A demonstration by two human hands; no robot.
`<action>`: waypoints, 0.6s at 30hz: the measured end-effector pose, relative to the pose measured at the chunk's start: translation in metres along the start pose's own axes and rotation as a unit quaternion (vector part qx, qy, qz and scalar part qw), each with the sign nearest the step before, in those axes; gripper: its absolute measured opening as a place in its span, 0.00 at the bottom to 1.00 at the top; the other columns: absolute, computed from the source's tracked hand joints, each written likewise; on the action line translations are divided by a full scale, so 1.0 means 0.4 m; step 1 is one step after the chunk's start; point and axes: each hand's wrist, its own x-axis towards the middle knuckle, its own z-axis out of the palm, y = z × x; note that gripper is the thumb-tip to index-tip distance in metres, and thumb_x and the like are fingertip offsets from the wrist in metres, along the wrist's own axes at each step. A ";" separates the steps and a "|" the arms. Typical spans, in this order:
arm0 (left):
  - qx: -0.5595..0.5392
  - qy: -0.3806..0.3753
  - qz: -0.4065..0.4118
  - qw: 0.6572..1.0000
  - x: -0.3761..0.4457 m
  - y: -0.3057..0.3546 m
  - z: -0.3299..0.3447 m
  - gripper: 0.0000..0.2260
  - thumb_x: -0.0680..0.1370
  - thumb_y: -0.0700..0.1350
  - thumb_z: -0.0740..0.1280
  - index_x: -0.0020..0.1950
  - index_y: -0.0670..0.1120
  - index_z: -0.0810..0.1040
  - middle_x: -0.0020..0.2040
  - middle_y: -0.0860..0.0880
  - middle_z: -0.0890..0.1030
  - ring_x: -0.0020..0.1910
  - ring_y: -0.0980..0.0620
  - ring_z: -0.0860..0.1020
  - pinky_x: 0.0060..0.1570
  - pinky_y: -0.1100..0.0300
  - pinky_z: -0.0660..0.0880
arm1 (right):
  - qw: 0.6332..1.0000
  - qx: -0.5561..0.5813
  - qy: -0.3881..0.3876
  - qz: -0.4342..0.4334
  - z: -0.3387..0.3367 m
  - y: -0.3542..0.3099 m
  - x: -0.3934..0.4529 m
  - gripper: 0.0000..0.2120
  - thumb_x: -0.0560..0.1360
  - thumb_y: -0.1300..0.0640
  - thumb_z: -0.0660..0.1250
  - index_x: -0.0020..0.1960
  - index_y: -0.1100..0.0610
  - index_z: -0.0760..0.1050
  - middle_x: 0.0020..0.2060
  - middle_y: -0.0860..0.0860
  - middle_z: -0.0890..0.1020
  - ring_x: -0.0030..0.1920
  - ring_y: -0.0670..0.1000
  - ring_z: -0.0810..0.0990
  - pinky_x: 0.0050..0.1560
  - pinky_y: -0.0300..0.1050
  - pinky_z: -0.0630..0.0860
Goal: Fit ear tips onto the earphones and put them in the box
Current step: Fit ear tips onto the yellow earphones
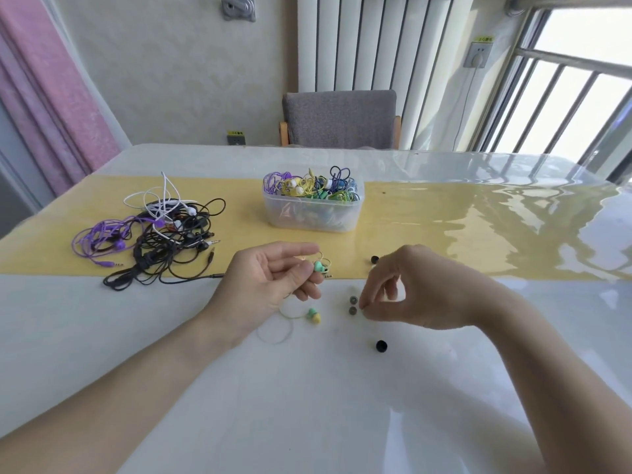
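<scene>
- The left hand [270, 278] is palm-up over the near edge of the yellow strip [444, 213]; its grip is closed round a green earbud [319, 266], pinched between thumb and curled fingers, with thin yellowish cable looping out beside it.
- A second green-and-yellow earbud [314, 315] lies on the white surface [307, 405] just below that hand, its pale cable [275, 331] curling in a loop beside it.
- The right hand [407, 289] hangs above the surface with fingers curled down, thumb and forefinger tips meeting right beside two small grey ear tips [353, 304], which sit one just above the other. Whether the grip has anything pinched cannot be told.
- One black ear tip [381, 346] lies below the right hand; another dark one [374, 259] sits on the yellow strip above it.
- The clear plastic box [313, 208] stands further back on the strip, heaped with coloured earphones.
- To the left, a tangled pile of black, white and purple earphones [154, 230] rests on the strip.
- A grey chair [340, 118] stands behind the surface.
</scene>
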 end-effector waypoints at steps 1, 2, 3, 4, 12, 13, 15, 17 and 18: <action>-0.008 0.014 0.007 1.000 -0.004 -0.001 0.003 0.09 0.77 0.35 0.67 0.56 0.40 0.80 0.41 0.39 0.84 0.36 0.46 0.83 0.38 0.60 0.78 | 0.999 0.033 0.022 -0.011 -0.005 -0.004 -0.002 0.02 0.73 0.53 0.75 0.43 0.46 0.85 0.36 0.39 0.84 0.40 0.39 0.81 0.39 0.33 0.75; -0.014 0.029 0.016 0.999 -0.006 -0.002 0.006 0.08 0.76 0.35 0.67 0.54 0.39 0.80 0.41 0.39 0.84 0.37 0.46 0.83 0.39 0.59 0.78 | 0.996 0.077 0.043 -0.017 -0.009 -0.009 -0.003 0.01 0.73 0.55 0.75 0.43 0.49 0.85 0.36 0.40 0.85 0.39 0.39 0.83 0.40 0.32 0.76; -0.019 0.043 0.025 0.999 -0.010 -0.003 0.009 0.07 0.76 0.36 0.68 0.53 0.39 0.81 0.41 0.39 0.85 0.37 0.45 0.83 0.39 0.59 0.79 | 0.990 0.125 0.063 -0.015 -0.010 -0.015 -0.003 0.01 0.73 0.57 0.75 0.43 0.52 0.84 0.35 0.42 0.86 0.39 0.42 0.84 0.41 0.35 0.78; -0.022 0.054 0.036 0.998 -0.014 -0.004 0.012 0.07 0.75 0.38 0.69 0.52 0.38 0.81 0.40 0.40 0.85 0.37 0.45 0.83 0.39 0.59 0.79 | 0.982 0.169 0.082 -0.007 -0.007 -0.021 -0.001 0.01 0.74 0.59 0.75 0.43 0.54 0.84 0.35 0.45 0.86 0.38 0.45 0.86 0.43 0.41 0.82; 0.003 0.060 0.081 0.995 -0.042 -0.001 0.034 0.09 0.71 0.41 0.71 0.50 0.40 0.82 0.40 0.43 0.85 0.37 0.49 0.83 0.41 0.63 0.78 | 0.916 0.364 0.165 0.027 0.071 -0.050 0.031 0.03 0.73 0.63 0.75 0.46 0.61 0.83 0.35 0.54 0.87 0.37 0.57 0.87 0.45 0.59 0.84; 0.007 0.058 0.083 0.995 -0.042 -0.002 0.035 0.08 0.71 0.41 0.71 0.50 0.40 0.82 0.40 0.44 0.85 0.37 0.48 0.83 0.41 0.63 0.78 | 0.915 0.367 0.164 0.011 0.073 -0.050 0.032 0.04 0.73 0.62 0.76 0.46 0.61 0.84 0.35 0.55 0.87 0.37 0.57 0.87 0.44 0.55 0.85; 0.011 0.055 0.085 0.995 -0.043 -0.001 0.036 0.08 0.72 0.40 0.71 0.49 0.41 0.82 0.40 0.44 0.85 0.37 0.49 0.83 0.41 0.64 0.78 | 0.913 0.377 0.153 -0.020 0.074 -0.049 0.034 0.04 0.72 0.61 0.77 0.45 0.61 0.86 0.35 0.55 0.86 0.35 0.55 0.86 0.41 0.48 0.84; 0.011 0.055 0.087 0.995 -0.042 -0.001 0.034 0.08 0.72 0.40 0.71 0.49 0.41 0.82 0.40 0.44 0.85 0.36 0.49 0.83 0.41 0.64 0.77 | 0.907 0.396 0.135 -0.041 0.075 -0.044 0.037 0.04 0.71 0.65 0.77 0.46 0.60 0.86 0.35 0.54 0.87 0.34 0.50 0.84 0.38 0.40 0.80; 0.010 0.055 0.086 0.995 -0.042 -0.002 0.033 0.07 0.72 0.40 0.71 0.49 0.41 0.82 0.40 0.44 0.85 0.36 0.49 0.83 0.41 0.64 0.78 | 0.906 0.401 0.126 -0.047 0.078 -0.041 0.039 0.06 0.70 0.66 0.77 0.47 0.60 0.86 0.36 0.53 0.87 0.34 0.49 0.84 0.38 0.37 0.79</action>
